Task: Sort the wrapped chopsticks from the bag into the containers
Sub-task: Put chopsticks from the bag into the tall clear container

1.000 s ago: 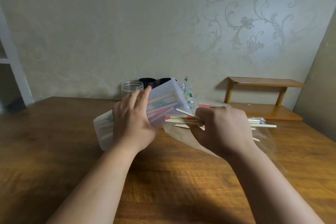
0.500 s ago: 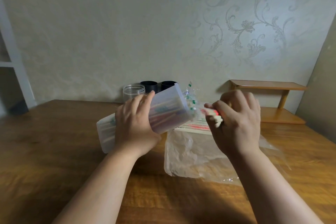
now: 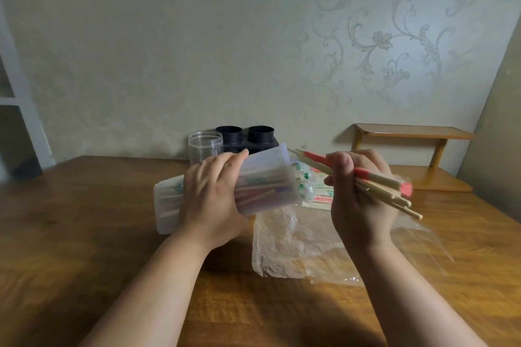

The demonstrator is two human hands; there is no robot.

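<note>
My left hand (image 3: 210, 200) grips a translucent plastic container (image 3: 265, 177) tilted on its side above the table, its open mouth facing right, with several wrapped chopsticks inside. My right hand (image 3: 358, 197) holds a bundle of red-wrapped chopsticks (image 3: 377, 183) just right of that mouth, their tips pointing toward it. A clear plastic bag (image 3: 293, 242) lies flat on the table under both hands. More wrapped chopsticks (image 3: 320, 198), some with green print, lie on the bag behind my right hand.
A clear round jar (image 3: 205, 146) and a black double-cup holder (image 3: 245, 136) stand at the back by the wall. A small wooden shelf (image 3: 411, 149) sits at the back right. The wooden table (image 3: 84, 220) stretches left and forward.
My right hand lifted a bundle of chopsticks off the bag and turned it so the tips point at the container's mouth. My left hand kept the container tilted.
</note>
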